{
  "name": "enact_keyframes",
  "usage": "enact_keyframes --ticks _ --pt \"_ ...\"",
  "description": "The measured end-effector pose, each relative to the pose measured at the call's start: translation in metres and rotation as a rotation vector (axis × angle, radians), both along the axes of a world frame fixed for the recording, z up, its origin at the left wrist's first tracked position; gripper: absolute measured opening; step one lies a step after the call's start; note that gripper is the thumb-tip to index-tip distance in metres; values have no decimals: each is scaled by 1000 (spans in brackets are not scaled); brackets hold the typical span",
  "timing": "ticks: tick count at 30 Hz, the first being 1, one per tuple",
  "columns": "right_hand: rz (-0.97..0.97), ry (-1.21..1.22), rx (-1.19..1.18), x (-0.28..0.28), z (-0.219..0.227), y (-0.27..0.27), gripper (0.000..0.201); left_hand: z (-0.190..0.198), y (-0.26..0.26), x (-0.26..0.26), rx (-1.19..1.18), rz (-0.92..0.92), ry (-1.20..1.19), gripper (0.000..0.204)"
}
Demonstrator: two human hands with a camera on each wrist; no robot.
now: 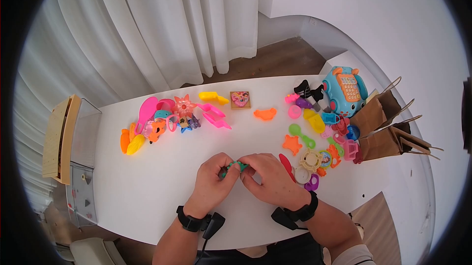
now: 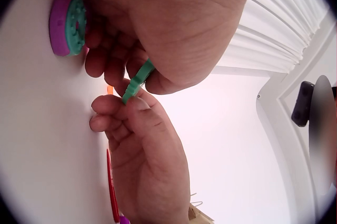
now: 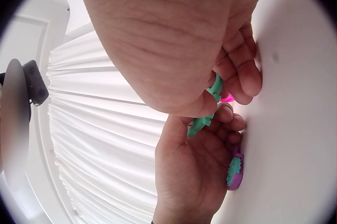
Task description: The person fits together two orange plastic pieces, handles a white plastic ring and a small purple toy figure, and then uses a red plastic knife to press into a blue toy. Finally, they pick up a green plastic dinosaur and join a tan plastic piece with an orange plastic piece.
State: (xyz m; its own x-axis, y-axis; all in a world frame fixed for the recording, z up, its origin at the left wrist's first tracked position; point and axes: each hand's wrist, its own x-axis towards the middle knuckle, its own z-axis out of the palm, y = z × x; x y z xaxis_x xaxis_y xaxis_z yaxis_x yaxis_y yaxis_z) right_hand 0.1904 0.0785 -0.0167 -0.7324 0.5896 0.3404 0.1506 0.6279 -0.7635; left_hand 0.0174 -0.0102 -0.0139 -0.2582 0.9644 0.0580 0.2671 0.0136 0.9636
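Both hands meet over the white table near its front, around a small green plastic piece (image 2: 138, 82) with a wavy edge. My left hand (image 1: 211, 181) pinches one end of it between thumb and fingers. At the other end, the thumb and fingertips of my right hand (image 1: 269, 179) grip it. Much of the piece is hidden by the fingers, and its kind cannot be told. Close beside the left hand's fingers, a round purple toy (image 2: 59, 24) with a teal knobbed face sits on the table; in the right wrist view, that purple toy (image 3: 237, 176) shows below the left fingers.
Colourful plastic toys, among them a pink paddle (image 1: 147, 112), lie at the left. An orange piece (image 1: 265, 114) and a square picture block (image 1: 240, 100) sit mid-back. More toys crowd the right, near a blue toy telephone (image 1: 339, 93) and brown paper bags (image 1: 378, 142).
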Motion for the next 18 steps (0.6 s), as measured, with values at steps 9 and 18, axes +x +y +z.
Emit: enact_keyframes --ticks 9,18 --pt "4 -6 11 0 1 0 35 -1 0 0 -3 2 7 15" --pt "3 7 18 0 0 -1 34 -1 0 0 -22 26 2 15"
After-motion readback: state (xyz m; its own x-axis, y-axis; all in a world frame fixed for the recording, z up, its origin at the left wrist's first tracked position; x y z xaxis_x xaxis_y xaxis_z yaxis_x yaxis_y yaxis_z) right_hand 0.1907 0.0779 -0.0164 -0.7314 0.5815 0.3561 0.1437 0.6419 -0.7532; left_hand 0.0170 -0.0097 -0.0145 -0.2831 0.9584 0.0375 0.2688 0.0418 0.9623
